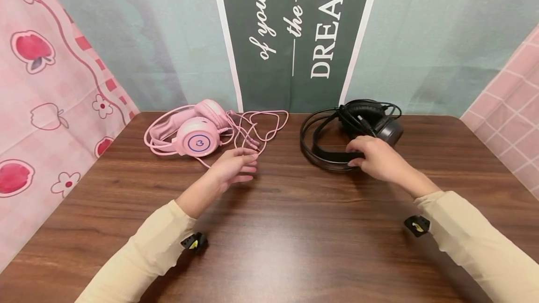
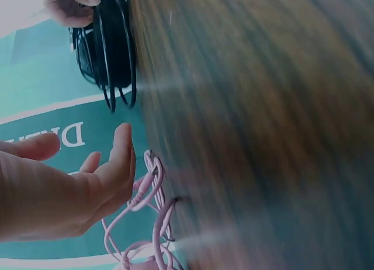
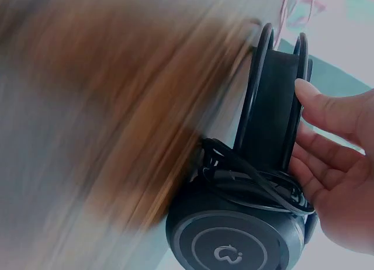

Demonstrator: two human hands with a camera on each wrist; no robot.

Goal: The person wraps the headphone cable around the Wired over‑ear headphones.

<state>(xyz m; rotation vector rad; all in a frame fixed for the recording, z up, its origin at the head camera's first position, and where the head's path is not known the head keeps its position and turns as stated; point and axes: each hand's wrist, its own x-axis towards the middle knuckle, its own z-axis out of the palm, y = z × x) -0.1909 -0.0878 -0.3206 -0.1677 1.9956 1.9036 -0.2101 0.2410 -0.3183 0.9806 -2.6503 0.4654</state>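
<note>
Black over-ear headphones (image 1: 390, 130) lie at the back right of the table, their cable (image 3: 257, 179) looped about an ear cup. My right hand (image 1: 376, 158) holds their headband (image 3: 272, 106), thumb on the near side and fingers behind it, as the right wrist view shows. At the back left lie pink headphones (image 1: 198, 139) with a loosely coiled pink cable (image 1: 273, 130). Beside that cable hovers my left hand (image 1: 231, 167), fingers apart and loosely extended, holding nothing. In the left wrist view the pink cable (image 2: 140, 194) passes close to the fingertips.
The brown wooden table (image 1: 269, 228) has a pale curtain with a dark lettered panel (image 1: 290, 92) along its back edge. Pink printed cloth (image 1: 50, 106) hangs at the left, and pink checked cloth (image 1: 513, 106) at the right.
</note>
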